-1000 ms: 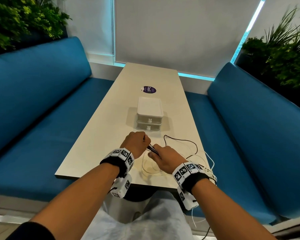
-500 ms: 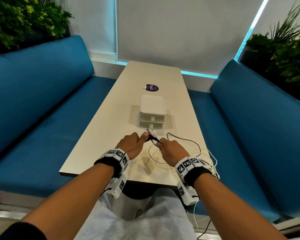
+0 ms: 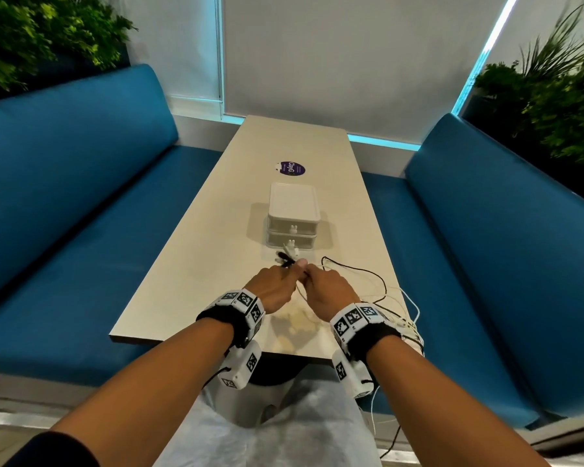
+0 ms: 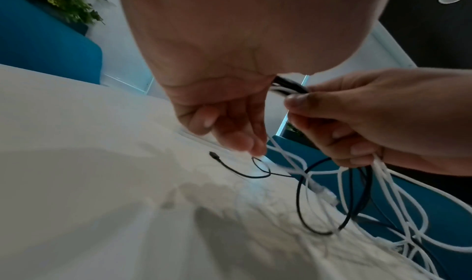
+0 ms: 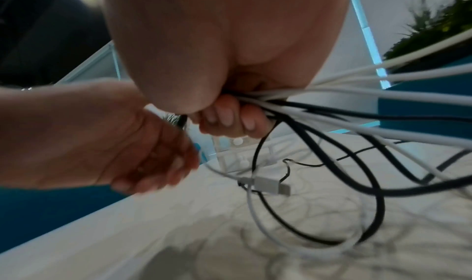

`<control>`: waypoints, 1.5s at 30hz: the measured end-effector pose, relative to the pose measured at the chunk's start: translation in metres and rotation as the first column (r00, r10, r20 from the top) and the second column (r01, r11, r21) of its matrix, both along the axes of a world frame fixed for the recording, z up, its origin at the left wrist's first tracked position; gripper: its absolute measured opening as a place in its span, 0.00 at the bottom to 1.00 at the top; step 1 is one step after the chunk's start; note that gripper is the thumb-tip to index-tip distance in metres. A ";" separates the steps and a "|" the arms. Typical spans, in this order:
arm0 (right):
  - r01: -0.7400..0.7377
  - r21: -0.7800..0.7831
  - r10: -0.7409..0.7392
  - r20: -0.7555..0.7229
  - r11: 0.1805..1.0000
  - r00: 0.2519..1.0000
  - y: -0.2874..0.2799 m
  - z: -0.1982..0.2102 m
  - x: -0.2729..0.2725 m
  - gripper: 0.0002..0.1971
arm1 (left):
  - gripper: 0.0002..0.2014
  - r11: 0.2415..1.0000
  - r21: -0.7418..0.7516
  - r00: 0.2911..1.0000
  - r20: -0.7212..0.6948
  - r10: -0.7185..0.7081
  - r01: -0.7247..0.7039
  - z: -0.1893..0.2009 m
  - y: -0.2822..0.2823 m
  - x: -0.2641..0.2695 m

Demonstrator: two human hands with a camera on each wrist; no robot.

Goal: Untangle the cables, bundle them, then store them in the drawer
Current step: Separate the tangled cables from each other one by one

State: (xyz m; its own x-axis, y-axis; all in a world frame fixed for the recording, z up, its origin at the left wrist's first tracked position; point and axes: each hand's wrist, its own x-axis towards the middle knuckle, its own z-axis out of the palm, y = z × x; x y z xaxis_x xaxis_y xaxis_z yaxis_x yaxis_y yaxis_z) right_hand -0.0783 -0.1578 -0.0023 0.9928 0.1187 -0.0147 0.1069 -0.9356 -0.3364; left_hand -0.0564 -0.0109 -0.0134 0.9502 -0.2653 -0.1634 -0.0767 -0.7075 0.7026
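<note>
Task early, by the look of it: cables (image 3: 358,274) not yet sorted; black & white strands cross in loose loops on the surface (image 3: 196,264) and trail off its right edge; no bundle tied; drawers (image 3: 292,230) both closed, just beyond the hands. Right hand (image 3: 327,293) has fingers (image 5: 230,121) clenched round a sheaf of cables; left hand (image 3: 270,288) pinches plug ends at the sheaf's tip, other fingers loosely curled. Left to do: separate, coil, stow. Count: 2 drawers stacked; cables at least 2 black, several white; exact no. can't tell.
</note>
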 end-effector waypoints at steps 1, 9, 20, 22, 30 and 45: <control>-0.022 0.000 0.022 -0.019 1.000 1.000 0.003 -0.001 -0.001 0.16 | 0.38 1.000 -0.006 0.998 0.055 0.014 -0.014 0.000 -0.002 0.002; -0.049 0.031 0.050 -0.033 0.998 0.998 0.012 -0.010 0.003 0.14 | 0.26 0.982 -0.106 0.984 0.072 0.164 -0.156 0.001 -0.010 0.013; -0.171 0.172 0.172 0.008 0.970 0.985 0.020 0.004 0.011 0.26 | 0.14 0.898 -0.366 0.939 0.141 0.312 -0.244 0.019 -0.001 0.022; -0.158 0.104 0.161 -0.024 0.982 0.987 0.007 -0.003 0.010 0.13 | 0.18 0.816 -0.488 0.917 0.072 0.392 -0.310 0.014 0.007 0.030; -0.136 0.007 0.135 -0.141 0.991 0.981 -0.018 -0.025 0.004 0.09 | 0.13 0.563 -0.719 0.893 -0.184 0.410 -0.407 0.009 0.003 0.034; -0.065 -0.119 0.032 -0.266 0.991 0.963 -0.045 -0.030 0.003 0.23 | 0.26 0.711 0.643 0.878 0.123 -0.463 0.285 0.014 0.040 0.014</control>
State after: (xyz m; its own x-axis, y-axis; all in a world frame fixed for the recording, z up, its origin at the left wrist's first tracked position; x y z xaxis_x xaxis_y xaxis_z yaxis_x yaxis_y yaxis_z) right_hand -0.0748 -0.2026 -0.0322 0.9450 0.1470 -0.2922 0.0765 -0.9679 -0.2394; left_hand -0.0421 0.0293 0.0002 0.8216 -0.5418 -0.1775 -0.5392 -0.8395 0.0668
